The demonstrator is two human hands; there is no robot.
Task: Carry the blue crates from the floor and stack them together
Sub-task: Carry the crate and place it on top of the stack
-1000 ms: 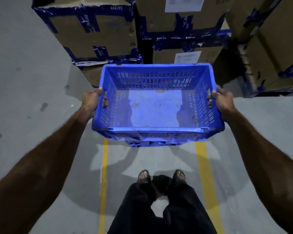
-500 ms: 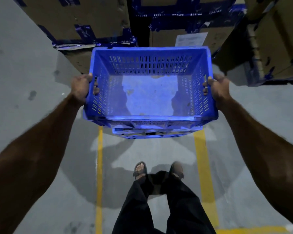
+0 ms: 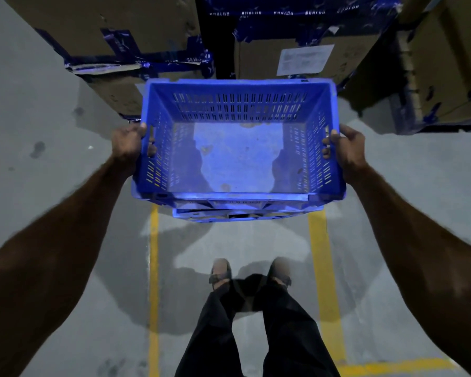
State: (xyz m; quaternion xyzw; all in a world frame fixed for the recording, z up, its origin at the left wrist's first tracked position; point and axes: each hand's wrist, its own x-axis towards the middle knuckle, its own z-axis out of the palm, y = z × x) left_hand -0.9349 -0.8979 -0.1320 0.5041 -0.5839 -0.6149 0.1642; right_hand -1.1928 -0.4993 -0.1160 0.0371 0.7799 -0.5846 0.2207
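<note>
Two hands hold one blue crate (image 3: 239, 148) off the floor (image 3: 38, 186); the left grip (image 3: 127, 144) curls round its left rim, the right grip (image 3: 347, 148) round its right rim; a second blue crate's edge (image 3: 245, 213) shows just beneath the grips; beyond the grips stand taped cardboard boxes (image 3: 297, 58), close ahead; below them, yellow floor lines (image 3: 317, 240) flank the person's sandalled feet (image 3: 220, 270).
</note>
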